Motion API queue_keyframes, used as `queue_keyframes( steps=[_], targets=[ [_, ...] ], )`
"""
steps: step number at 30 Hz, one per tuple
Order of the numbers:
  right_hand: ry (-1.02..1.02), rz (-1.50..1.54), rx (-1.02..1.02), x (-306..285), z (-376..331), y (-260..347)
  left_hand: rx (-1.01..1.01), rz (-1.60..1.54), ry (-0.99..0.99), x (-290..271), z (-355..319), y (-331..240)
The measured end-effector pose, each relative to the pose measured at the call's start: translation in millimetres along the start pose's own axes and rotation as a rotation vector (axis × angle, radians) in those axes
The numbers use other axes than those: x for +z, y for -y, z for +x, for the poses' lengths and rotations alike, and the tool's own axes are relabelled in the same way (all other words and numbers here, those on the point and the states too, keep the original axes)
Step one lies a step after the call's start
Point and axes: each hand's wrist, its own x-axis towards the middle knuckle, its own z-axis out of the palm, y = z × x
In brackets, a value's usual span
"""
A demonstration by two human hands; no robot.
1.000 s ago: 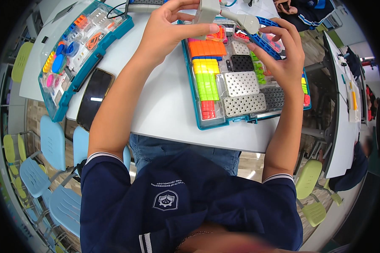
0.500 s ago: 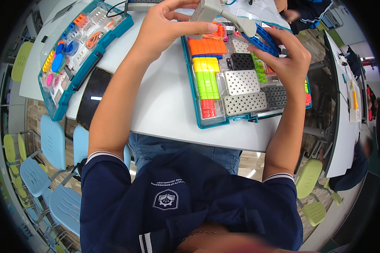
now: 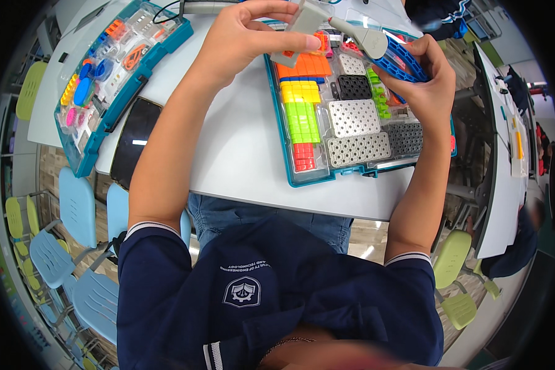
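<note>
Left hand (image 3: 246, 37): your fingers and thumb pinch a grey block piece (image 3: 302, 24), raised above the far left corner of the teal parts tray (image 3: 282, 132). Right hand (image 3: 422, 80): your fingers are closed around a blue perforated beam (image 3: 401, 61) whose grey rounded end (image 3: 367, 40) meets the block. Tray contents: orange, yellow, green and red bricks; grey and black perforated plates. Far left: second teal case (image 3: 98, 142). Beside it: black phone (image 3: 135, 139). All on the white table (image 3: 240, 154).
</note>
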Motion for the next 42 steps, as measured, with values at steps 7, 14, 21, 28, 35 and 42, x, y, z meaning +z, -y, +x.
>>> queue_keyframes(
  steps=[7, 14, 21, 28, 35, 42],
  targets=[
    [0.037, 0.049, 0.033, -5.1, -2.6, -4.2, 0.014, 0.012, -0.001, -0.2, 0.3, 0.0],
    [0.058, 0.114, 0.044, -9.7, -1.3, -9.7, 0.036, -0.017, -0.054, 4.6, -1.5, 1.7],
    [0.085, 0.116, 0.109, -11.5, 0.7, -11.6, 0.045, -0.063, -0.076, 8.3, -2.2, 6.8],
    [0.022, 0.163, 0.149, -18.7, 1.0, -12.5, 0.074, -0.144, -0.176, -0.6, 1.5, 6.1],
    [-0.134, 0.180, 0.171, -53.2, 0.0, -23.2, 0.029, -0.243, -0.345, -48.0, 5.8, 16.2],
    [-0.053, 0.170, 0.218, -40.2, -1.1, -17.8, 0.071, -0.151, -0.190, -35.1, -0.3, 19.0]
  ],
)
